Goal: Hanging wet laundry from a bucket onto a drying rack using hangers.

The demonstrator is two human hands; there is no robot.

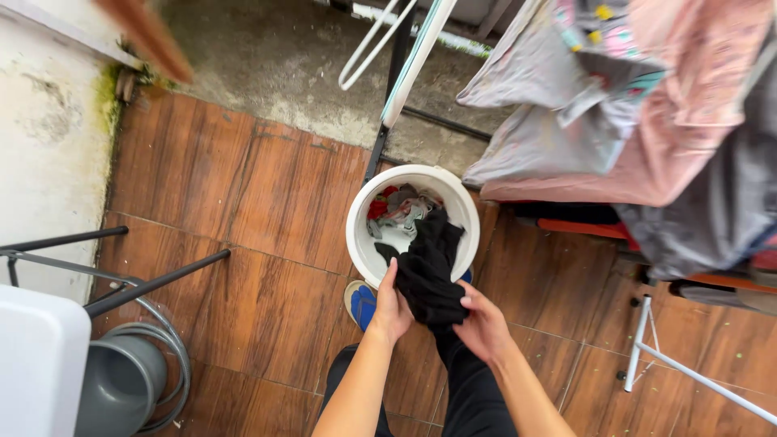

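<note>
A black garment (429, 271) hangs bunched between both my hands, its upper end trailing over the rim of a white bucket (360, 243). My left hand (392, 307) grips its left side and my right hand (483, 325) grips its lower right side. Inside the bucket lie more clothes (398, 208) in red, grey and pale green. My blue shoe (361, 303) shows just below the bucket.
A drying rack (647, 113) hung with pink, grey and patterned laundry fills the upper right, its white legs (647, 348) on the wooden-look floor. A grey bucket with a hose (121, 384) and a white appliance (36, 364) stand at the lower left beside a stained wall.
</note>
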